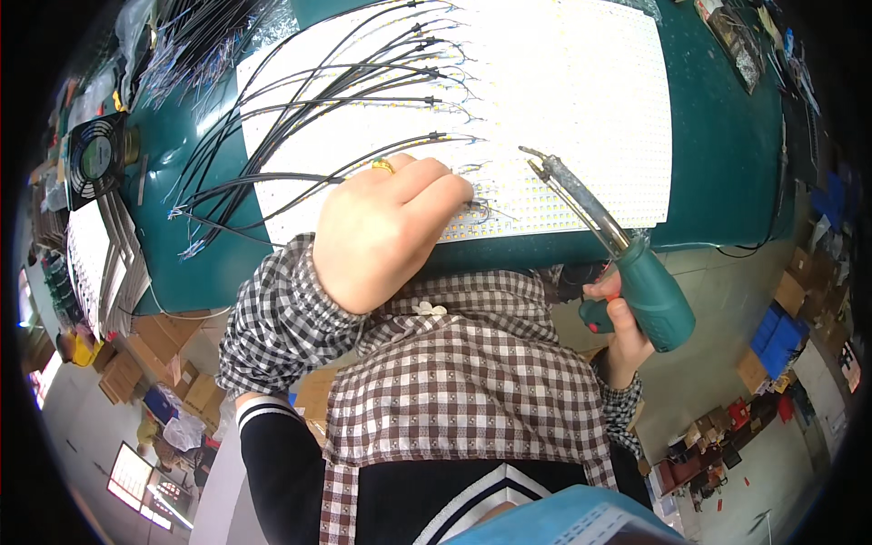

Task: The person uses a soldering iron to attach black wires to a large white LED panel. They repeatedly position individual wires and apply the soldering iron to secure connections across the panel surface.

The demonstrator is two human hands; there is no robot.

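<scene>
My left hand (391, 227) is closed in a pinch over the near edge of a large white LED board panel (572, 82). It grips a black cable, whose thin bare-looking wire ends (488, 211) stick out past my fingertips over the board; the fingertips themselves are partly hidden. My right hand (627, 338) is wrapped round the handle of a green soldering gun (661, 295). Its metal tip (536, 156) hovers over or rests on the panel, right of the wires; I cannot tell which. Several black cables (300, 113) lie across the panel's left half, their split ends in a row near its middle.
The panel lies on a green table (727, 136). At the left stand a small black fan (94, 156) and a stack of white panels (95, 263). A bundle of loose wires (204, 45) lies at the far left. Cardboard boxes (163, 341) sit on the floor.
</scene>
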